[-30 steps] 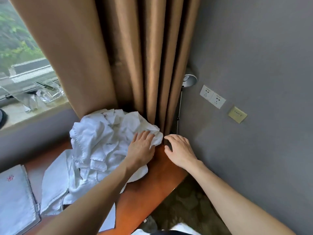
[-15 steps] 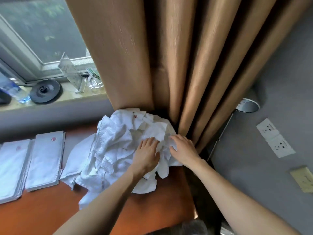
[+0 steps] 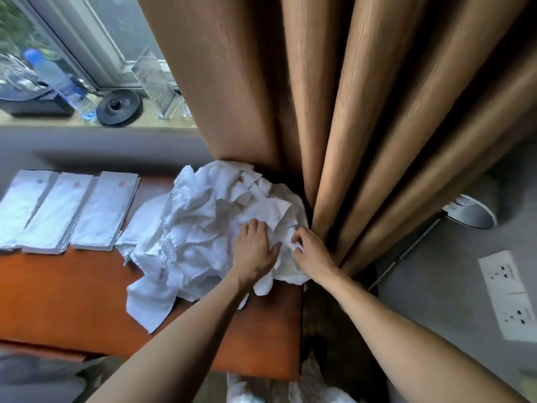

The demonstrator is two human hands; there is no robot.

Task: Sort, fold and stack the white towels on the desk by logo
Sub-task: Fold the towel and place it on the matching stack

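Observation:
A crumpled heap of white towels lies on the right part of the orange-brown desk, pressed against the curtain. One towel near the top shows a red logo. My left hand lies flat on the heap's right side, fingers spread. My right hand pinches a fold of towel at the heap's right edge. To the left sit three folded stacks: one with a red flower logo, a middle one and a far-left one, both with fainter logos.
Tan curtain hangs right behind the heap. The window sill holds a water bottle, a black round lid and a clear sign holder. A lamp and wall sockets are at right. The desk's right edge ends just beside my right hand.
The view has swung left and down, bringing three folded stacks into sight. My right hand moved from the bare desk corner onto the heap and closed on a fold.

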